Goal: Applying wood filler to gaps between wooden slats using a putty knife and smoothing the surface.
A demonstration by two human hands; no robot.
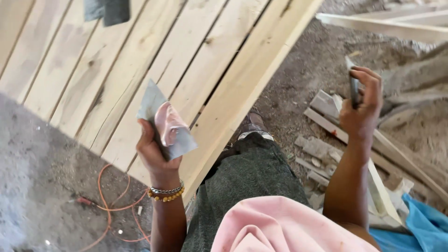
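A pale plank panel (154, 60) slopes across the view. Over its lower edge, the left hand (156, 149) grips a folded grey sheet (165, 123) smeared pink. Right of the panel, above wood scraps (322, 149), the right hand (361, 107) clasps a thin dark blade (353, 86).

Dusty dirt floor (42, 186), strewn with wood offcuts (322, 149), an orange cable (109, 200), blue sheeting (420, 224); plank panel (140, 56) resting above.

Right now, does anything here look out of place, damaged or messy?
Yes: broken wood offcuts lie scattered on the dirt floor below the right hand, and an orange cable sprawls in loose loops beside the plank panel.
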